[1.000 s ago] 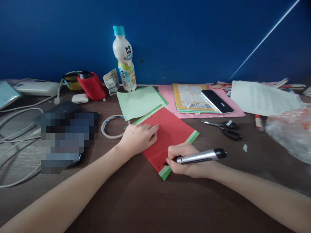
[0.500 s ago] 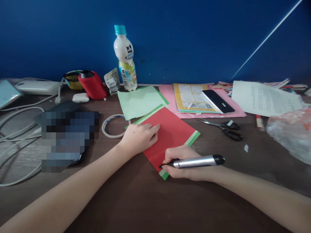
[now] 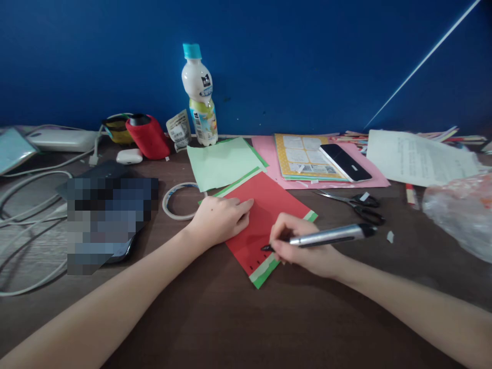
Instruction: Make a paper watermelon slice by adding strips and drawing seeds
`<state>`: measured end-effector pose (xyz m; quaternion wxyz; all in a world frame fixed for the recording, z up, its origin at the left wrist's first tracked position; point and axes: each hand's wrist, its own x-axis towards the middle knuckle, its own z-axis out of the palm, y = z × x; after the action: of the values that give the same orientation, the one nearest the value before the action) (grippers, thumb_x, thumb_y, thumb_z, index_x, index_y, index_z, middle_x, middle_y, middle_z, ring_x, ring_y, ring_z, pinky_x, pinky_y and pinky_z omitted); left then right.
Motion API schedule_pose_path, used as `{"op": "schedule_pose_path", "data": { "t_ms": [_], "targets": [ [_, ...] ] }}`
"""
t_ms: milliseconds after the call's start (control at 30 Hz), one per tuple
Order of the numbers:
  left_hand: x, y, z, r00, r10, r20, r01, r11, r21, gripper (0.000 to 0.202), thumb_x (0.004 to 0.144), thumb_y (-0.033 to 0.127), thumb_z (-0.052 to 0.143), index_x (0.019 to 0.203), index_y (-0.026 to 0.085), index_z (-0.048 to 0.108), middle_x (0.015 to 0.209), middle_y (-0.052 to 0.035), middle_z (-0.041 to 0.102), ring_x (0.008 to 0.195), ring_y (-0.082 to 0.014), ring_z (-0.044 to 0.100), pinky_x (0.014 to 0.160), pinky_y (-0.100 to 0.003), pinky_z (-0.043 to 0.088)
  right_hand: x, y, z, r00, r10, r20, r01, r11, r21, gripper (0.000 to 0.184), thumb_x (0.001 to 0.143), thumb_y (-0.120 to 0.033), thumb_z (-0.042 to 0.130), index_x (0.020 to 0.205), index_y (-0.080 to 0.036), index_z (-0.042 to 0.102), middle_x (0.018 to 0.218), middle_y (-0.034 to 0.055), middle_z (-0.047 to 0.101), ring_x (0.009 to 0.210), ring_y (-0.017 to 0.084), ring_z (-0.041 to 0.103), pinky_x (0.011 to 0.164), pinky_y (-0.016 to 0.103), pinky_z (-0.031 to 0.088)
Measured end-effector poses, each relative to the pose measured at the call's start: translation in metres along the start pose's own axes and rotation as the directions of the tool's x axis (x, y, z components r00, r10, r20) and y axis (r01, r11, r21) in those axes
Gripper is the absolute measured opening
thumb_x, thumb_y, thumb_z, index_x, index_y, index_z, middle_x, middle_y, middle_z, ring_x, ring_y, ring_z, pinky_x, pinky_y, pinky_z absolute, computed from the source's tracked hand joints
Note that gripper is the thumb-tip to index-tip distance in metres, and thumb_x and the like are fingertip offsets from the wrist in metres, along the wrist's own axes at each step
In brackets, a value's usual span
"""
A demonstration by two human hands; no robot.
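A red paper sheet (image 3: 265, 215) with white and green borders lies on the brown desk (image 3: 238, 318). My left hand (image 3: 221, 218) rests on its left edge, fingers curled loosely and pressing it flat. My right hand (image 3: 300, 246) grips a silver marker (image 3: 330, 236) with a black cap end, its tip touching the red paper near the lower border. Small black marks show on the red paper beside the white strip.
A roll of tape (image 3: 177, 201) lies left of the paper, scissors (image 3: 353, 202) to the right. Behind are light green paper (image 3: 223, 161), a drink bottle (image 3: 200, 97), a phone (image 3: 344, 161) on a booklet, pink paper, white sheets (image 3: 418, 154), a plastic bag (image 3: 457, 210), cables and a red pouch (image 3: 148, 136).
My right hand moved the marker up and to the right along the lower border, leaving small black marks on the red paper. My left hand stayed put.
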<state>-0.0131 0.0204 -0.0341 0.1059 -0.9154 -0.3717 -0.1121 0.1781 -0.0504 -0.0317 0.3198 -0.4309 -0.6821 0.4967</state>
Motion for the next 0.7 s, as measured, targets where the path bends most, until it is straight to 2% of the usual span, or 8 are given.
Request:
{"op": "schedule_pose_path", "data": {
  "t_ms": [100, 267, 467, 600, 700],
  "targets": [
    [-0.002, -0.007, -0.002, 0.999, 0.042, 0.009, -0.042, 0.999, -0.021, 0.033, 0.076, 0.026, 0.039, 0.101, 0.025, 0.061, 0.062, -0.0003, 0.064, 0.052, -0.0125, 0.057, 0.042, -0.021, 0.031, 0.002, 0.004, -0.016, 0.991, 0.0, -0.132, 0.015, 0.993, 0.114, 0.013, 0.081, -0.031, 0.049, 0.081, -0.019, 0.044, 0.059, -0.003, 0.054, 0.047, 0.008, 0.049, 0.043, 0.019, 0.039],
    [-0.004, -0.013, -0.004, 0.996, 0.094, -0.005, -0.094, 0.995, -0.024, 0.03, 0.076, 0.025, 0.039, 0.095, 0.024, 0.063, 0.06, 0.0014, 0.063, 0.051, -0.0119, 0.057, 0.041, -0.021, 0.028, 0.005, 0.007, -0.029, 0.982, -0.019, -0.188, 0.015, 1.0, -0.023, 0.02, 0.072, -0.03, 0.062, 0.073, -0.017, 0.046, 0.061, -0.0024, 0.052, 0.047, 0.007, 0.046, 0.042, 0.02, 0.036],
    [-0.002, -0.012, -0.002, 0.991, 0.134, -0.019, -0.134, 0.991, -0.006, 0.026, 0.078, 0.025, 0.039, 0.085, 0.021, 0.064, 0.058, 0.0015, 0.062, 0.051, -0.0116, 0.056, 0.042, -0.022, 0.027, 0.007, 0.005, -0.025, 0.99, -0.052, -0.135, 0.035, 0.992, -0.124, 0.015, 0.071, -0.023, 0.059, 0.072, -0.018, 0.045, 0.067, -0.0025, 0.05, 0.055, 0.008, 0.045, 0.051, 0.022, 0.036],
    [-0.002, -0.011, -0.002, 0.99, 0.14, -0.024, -0.139, 0.99, 0.018, 0.028, 0.08, 0.025, 0.037, 0.083, 0.02, 0.064, 0.058, 0.0007, 0.062, 0.053, -0.0115, 0.057, 0.043, -0.022, 0.028, 0.007, 0.009, -0.027, 0.997, -0.071, -0.043, 0.06, 0.972, -0.227, 0.019, 0.074, -0.024, 0.055, 0.061, -0.017, 0.042, 0.059, -0.0033, 0.045, 0.053, 0.008, 0.04, 0.052, 0.023, 0.032],
    [-0.002, -0.011, -0.001, 0.99, 0.136, -0.022, -0.136, 0.99, 0.022, 0.027, 0.08, 0.025, 0.037, 0.084, 0.02, 0.063, 0.06, 0.0008, 0.062, 0.053, -0.0114, 0.057, 0.043, -0.021, 0.028, 0.007, 0.012, -0.027, 0.996, -0.085, -0.016, 0.076, 0.95, -0.304, 0.025, 0.075, -0.022, 0.052, 0.056, -0.018, 0.036, 0.055, -0.0048, 0.039, 0.051, 0.008, 0.035, 0.051, 0.022, 0.029]
  ]
}}
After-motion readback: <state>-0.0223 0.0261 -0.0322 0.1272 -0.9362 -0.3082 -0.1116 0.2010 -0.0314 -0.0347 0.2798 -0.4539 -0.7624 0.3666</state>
